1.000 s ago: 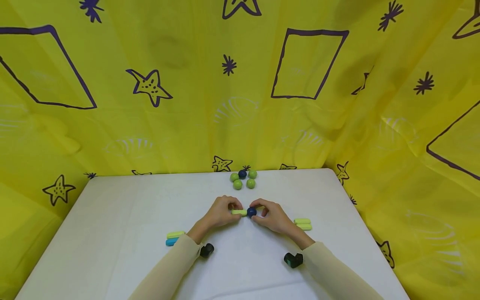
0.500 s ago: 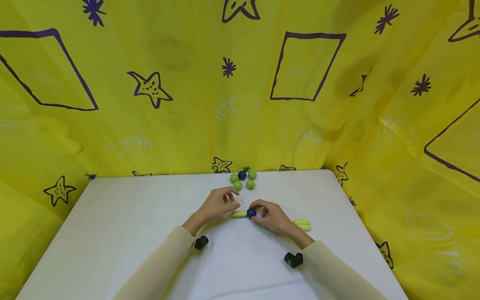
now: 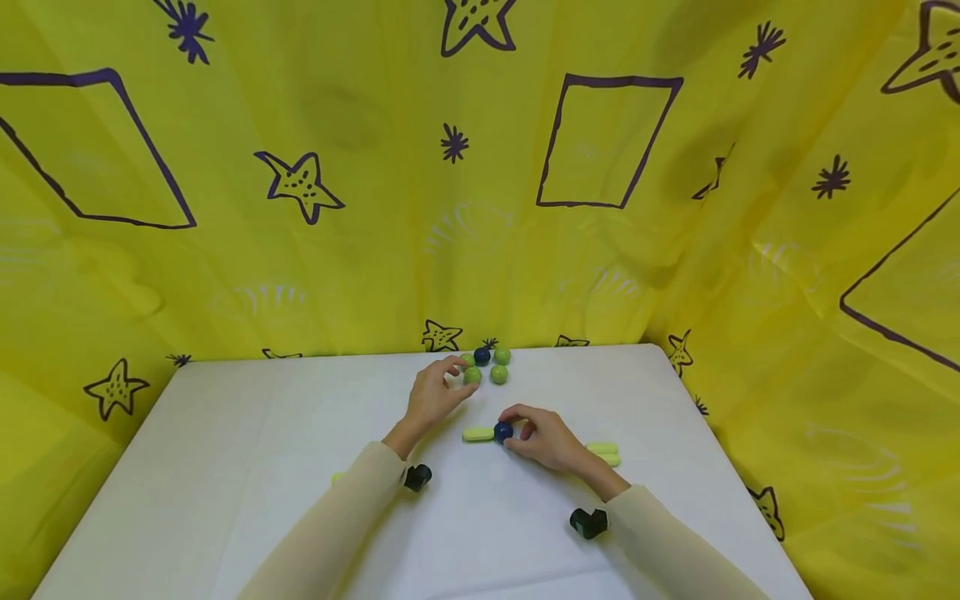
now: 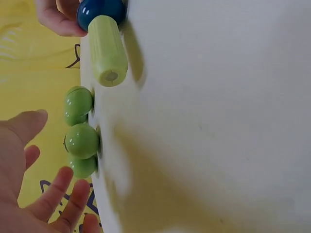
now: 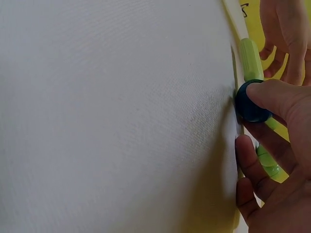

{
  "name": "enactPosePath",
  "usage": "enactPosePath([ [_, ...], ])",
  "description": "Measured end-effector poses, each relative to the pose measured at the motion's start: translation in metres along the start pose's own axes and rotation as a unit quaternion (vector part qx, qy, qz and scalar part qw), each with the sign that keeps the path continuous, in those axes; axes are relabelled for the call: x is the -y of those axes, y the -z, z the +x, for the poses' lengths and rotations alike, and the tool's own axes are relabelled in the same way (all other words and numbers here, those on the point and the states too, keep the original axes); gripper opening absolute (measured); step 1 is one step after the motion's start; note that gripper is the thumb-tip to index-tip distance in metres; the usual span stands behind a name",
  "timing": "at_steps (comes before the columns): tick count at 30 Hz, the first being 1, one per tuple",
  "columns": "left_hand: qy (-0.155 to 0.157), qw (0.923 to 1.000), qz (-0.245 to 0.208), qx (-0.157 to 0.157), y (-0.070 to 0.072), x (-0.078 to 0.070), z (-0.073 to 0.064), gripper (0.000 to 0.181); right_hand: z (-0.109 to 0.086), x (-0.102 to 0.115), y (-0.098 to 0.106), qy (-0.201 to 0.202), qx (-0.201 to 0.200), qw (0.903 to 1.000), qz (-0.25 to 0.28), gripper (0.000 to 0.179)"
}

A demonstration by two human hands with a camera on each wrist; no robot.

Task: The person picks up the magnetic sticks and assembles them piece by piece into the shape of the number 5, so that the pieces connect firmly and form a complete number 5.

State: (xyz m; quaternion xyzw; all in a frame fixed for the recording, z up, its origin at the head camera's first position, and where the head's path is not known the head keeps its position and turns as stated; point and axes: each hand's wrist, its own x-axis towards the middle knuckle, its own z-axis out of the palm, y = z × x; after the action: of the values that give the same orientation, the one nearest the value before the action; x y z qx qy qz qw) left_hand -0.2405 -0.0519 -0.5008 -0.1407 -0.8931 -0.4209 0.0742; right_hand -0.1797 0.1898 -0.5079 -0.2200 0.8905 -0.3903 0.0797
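Note:
My right hand (image 3: pixel 551 437) pinches a dark blue ball (image 3: pixel 503 432) between thumb and fingers, near the middle of the table. A pale yellow-green stick (image 3: pixel 477 434) points left from that ball, its end touching it. In the left wrist view the free end of the stick (image 4: pixel 109 56) shows a small grey disc. My left hand (image 3: pixel 433 396) is at the back group of balls, fingers spread, thumb and index finger on either side of a green ball (image 3: pixel 472 375). Nothing is held in it; whether a fingertip touches the ball I cannot tell.
Other green balls (image 3: pixel 498 374) and a second dark blue ball (image 3: pixel 482 357) lie by the back edge of the white table (image 3: pixel 247 433). Two yellow-green sticks (image 3: pixel 602 454) lie beside my right wrist. My left sleeve mostly covers another yellow-green piece (image 3: pixel 339 477).
My left hand has let go of the yellow-green stick and moved back to the green balls. The stick stays against the blue ball, which my right hand keeps holding in place.

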Motion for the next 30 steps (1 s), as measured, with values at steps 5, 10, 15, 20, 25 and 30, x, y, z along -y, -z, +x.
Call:
enactPosePath([
  [5,0.024,0.9991,0.034,-0.01,-0.006,-0.005,0.007,0.037,-0.001,-0.001,0.005,0.013,0.006,0.9999,0.003,0.035],
  [10,0.045,0.9973,0.056,-0.016,-0.011,-0.008,0.011,0.038,-0.001,-0.003,0.007,0.013,0.016,0.9998,0.002,0.035],
  [15,0.058,0.996,0.064,-0.022,-0.018,-0.008,0.014,0.035,-0.001,-0.004,0.009,0.012,0.02,0.9997,0.004,0.034],
  [20,0.07,0.9944,0.072,-0.033,-0.022,-0.007,0.014,0.03,-0.001,-0.004,0.01,0.022,0.02,0.9996,0.004,0.035],
  [25,0.071,0.9932,0.083,-0.039,-0.023,-0.006,0.014,0.027,-0.001,-0.004,0.011,0.026,0.018,0.9995,0.008,0.034],
  [30,0.059,0.9935,0.085,-0.047,-0.025,-0.005,0.013,0.023,-0.001,-0.004,0.011,0.019,0.02,0.9996,0.01,0.035],
])
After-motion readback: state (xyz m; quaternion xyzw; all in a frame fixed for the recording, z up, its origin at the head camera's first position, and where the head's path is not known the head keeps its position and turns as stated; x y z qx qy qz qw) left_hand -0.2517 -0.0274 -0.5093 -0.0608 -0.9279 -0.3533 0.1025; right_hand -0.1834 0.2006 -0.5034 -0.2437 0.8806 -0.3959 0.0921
